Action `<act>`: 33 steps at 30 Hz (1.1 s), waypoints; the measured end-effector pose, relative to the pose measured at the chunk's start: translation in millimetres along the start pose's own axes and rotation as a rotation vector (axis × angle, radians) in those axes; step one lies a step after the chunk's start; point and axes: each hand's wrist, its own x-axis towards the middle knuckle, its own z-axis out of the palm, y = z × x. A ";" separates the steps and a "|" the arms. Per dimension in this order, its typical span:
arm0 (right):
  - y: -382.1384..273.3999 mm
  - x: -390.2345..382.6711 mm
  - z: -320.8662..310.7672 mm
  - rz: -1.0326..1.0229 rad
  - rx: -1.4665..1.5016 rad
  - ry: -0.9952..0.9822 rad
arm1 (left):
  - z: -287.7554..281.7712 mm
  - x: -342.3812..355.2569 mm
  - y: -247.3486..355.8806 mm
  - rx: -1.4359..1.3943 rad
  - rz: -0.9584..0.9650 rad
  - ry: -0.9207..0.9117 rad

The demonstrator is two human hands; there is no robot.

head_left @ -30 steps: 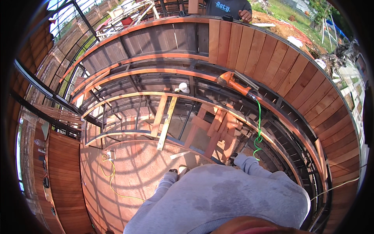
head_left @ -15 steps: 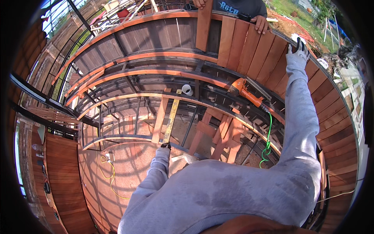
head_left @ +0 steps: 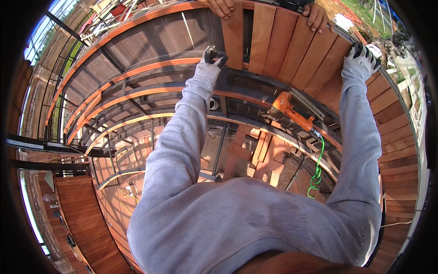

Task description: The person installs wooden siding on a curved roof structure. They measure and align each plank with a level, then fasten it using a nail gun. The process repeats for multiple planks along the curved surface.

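My left hand (head_left: 212, 58), in a white glove with black fingertips, is open. Its thumb and fingers are apart beside the lower left end of a loose reddish board (head_left: 233, 39), and I see nothing between them. Another person's hand (head_left: 221, 6) holds that board at the top; a narrow gap separates it from the fixed boards (head_left: 283, 43). My right hand (head_left: 362, 59), gloved alike, rests with spread fingers over the top edge of the curved board wall. Between my arms an orange nail gun (head_left: 292, 112) lies on the curved rails.
A green coiled air hose (head_left: 316, 171) hangs from the nail gun. Curved wooden rails (head_left: 150, 93) on a black metal frame run across in tiers. Loose board pieces (head_left: 260, 153) lie below. The other person's second hand (head_left: 318, 17) rests on the wall top.
My left hand has moved up from beside the yellow bar to the loose board's lower end. My right hand stays on the wall edge. The loose board sits lower left in the view.
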 end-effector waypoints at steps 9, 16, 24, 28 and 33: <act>0.4 1.2 -0.2 -0.072 -0.007 0.191 | 64.7 44.9 32.8 -0.145 -0.193 -0.143; 0.1 -3.4 0.4 -0.084 -0.041 0.189 | 80.5 45.3 -1.0 -0.066 -0.153 -0.066; -1.7 -3.4 -2.5 -0.062 0.032 0.170 | 93.4 60.1 -6.6 0.111 -0.094 -0.021; -5.1 -3.7 -8.0 -0.040 -0.003 0.160 | 97.5 63.8 -18.4 0.151 -0.066 0.008; -4.3 -5.1 -6.8 -0.055 0.022 0.155 | 96.0 66.7 -40.9 0.024 -0.135 -0.033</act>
